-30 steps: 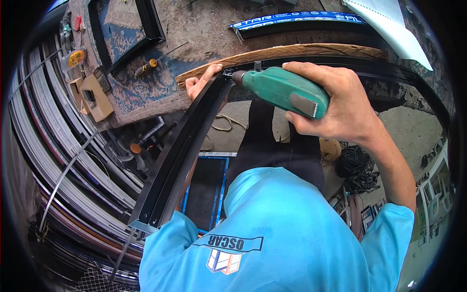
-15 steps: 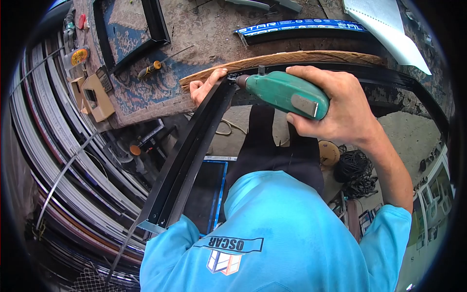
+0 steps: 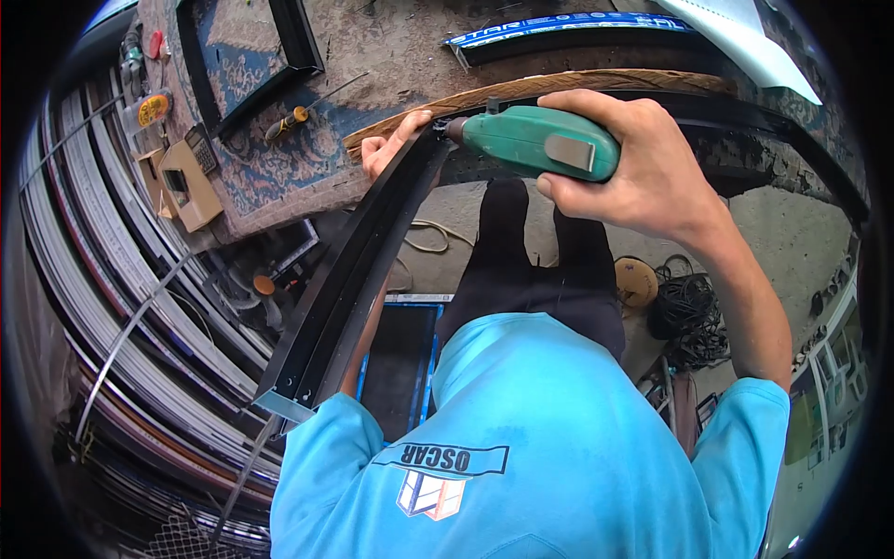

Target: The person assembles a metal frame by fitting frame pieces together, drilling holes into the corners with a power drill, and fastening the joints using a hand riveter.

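My right hand (image 3: 643, 168) is wrapped round a green power driver (image 3: 535, 140), whose dark chuck points left at the corner of a black metal frame. One black profile (image 3: 349, 270) of that frame slants down toward my left sleeve; another (image 3: 754, 121) runs off to the right. Behind the corner, my left hand (image 3: 396, 144) grips the slanting profile, partly hidden by it. Small dark shavings or hardware lie at the corner, too small to tell. Along the far side of the frame lies a wooden strip (image 3: 559, 82).
On the carpeted bench (image 3: 363, 47) are a second black frame (image 3: 303, 56), a yellow-handled screwdriver (image 3: 287, 124), a cardboard box (image 3: 194, 191) and a blue-labelled profile (image 3: 577, 28). Long profiles (image 3: 121, 307) are stacked at left. Black cable (image 3: 684, 312) lies on the floor.
The driver and my right hand have shifted slightly up in the view, along with the frame's corner. The driver's chuck stays at the corner, and both hands keep their holds.
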`<state>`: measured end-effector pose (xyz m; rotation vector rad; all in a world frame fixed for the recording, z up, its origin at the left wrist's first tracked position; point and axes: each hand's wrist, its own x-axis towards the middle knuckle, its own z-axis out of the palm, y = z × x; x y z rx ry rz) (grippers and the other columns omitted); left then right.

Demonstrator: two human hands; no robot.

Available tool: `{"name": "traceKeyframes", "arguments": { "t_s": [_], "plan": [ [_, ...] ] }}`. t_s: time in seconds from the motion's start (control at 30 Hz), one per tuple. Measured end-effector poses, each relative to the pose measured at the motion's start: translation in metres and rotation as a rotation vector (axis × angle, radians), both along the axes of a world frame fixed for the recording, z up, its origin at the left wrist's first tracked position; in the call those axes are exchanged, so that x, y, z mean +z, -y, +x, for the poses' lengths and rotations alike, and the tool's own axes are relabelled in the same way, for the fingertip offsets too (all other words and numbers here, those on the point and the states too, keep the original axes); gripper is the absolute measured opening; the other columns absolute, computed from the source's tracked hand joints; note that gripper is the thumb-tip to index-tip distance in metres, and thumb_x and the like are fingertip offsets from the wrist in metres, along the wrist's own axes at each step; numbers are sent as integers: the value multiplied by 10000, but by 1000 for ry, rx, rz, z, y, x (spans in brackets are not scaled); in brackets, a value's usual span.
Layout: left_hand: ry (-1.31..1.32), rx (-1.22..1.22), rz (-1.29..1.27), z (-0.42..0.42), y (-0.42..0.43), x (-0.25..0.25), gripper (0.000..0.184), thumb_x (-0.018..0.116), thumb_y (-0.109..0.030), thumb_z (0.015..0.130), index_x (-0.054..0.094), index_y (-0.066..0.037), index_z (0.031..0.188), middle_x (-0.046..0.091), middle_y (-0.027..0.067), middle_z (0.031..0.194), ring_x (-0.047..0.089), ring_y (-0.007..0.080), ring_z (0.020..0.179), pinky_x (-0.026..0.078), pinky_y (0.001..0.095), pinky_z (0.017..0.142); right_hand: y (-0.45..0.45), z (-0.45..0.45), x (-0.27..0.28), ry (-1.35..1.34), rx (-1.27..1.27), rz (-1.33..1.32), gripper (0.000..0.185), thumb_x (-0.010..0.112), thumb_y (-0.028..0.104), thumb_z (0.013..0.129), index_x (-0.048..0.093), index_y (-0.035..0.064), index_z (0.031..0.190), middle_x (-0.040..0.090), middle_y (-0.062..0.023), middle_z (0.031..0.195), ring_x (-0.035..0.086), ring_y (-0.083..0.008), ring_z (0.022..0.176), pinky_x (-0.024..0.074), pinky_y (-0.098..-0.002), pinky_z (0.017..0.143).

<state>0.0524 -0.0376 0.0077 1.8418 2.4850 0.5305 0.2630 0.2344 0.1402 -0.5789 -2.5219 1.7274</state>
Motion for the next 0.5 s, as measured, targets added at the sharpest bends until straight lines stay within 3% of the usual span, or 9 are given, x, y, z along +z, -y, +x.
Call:
{"name": "traceKeyframes", "arguments": {
  "t_s": [0.1, 0.27, 0.37, 0.43, 0.5],
  "plan": [
    [-26, -15, -20, -2, 0, 6, 542, 905, -350, 790, 683, -179, 1253, 751, -32, 1199, 736, 123, 1062, 463, 300, 790, 2, 1, -2, -48, -65, -15, 557, 798, 340, 696, 753, -20, 1119, 765, -192, 880, 765, -328, 817, 604, -411, 793],
    [202, 53, 32, -4, -5, -5, 541, 915, -320, 788, 681, -120, 1233, 778, 35, 1106, 780, 189, 897, 572, 302, 742, 1, 1, -3, 17, -74, -21, 609, 783, 400, 692, 754, -32, 1121, 765, -186, 886, 752, -329, 811, 596, -416, 812],
    [132, 39, 73, 1, -11, 8, 558, 918, -334, 786, 694, -112, 1247, 783, 52, 1125, 768, 220, 945, 543, 328, 776, -3, 11, 9, 21, -87, -57, 591, 801, 368, 698, 747, -35, 1126, 757, -182, 892, 750, -296, 819, 593, -393, 809],
    [55, 5, 94, 5, -11, 14, 557, 915, -342, 791, 703, -109, 1250, 785, 60, 1123, 763, 235, 956, 534, 339, 786, -10, 32, 24, -6, -138, -190, 588, 825, 327, 703, 728, -49, 1145, 750, -168, 911, 742, -242, 840, 587, -364, 812],
    [-24, -2, -43, 3, -14, 24, 543, 905, -369, 801, 725, -97, 1235, 787, 78, 1126, 755, 254, 969, 518, 353, 800, -17, 70, 41, 17, -201, -413, 629, 855, 295, 720, 698, -50, 1222, 746, -125, 1006, 714, -208, 919, 570, -342, 853]
  ]
}}
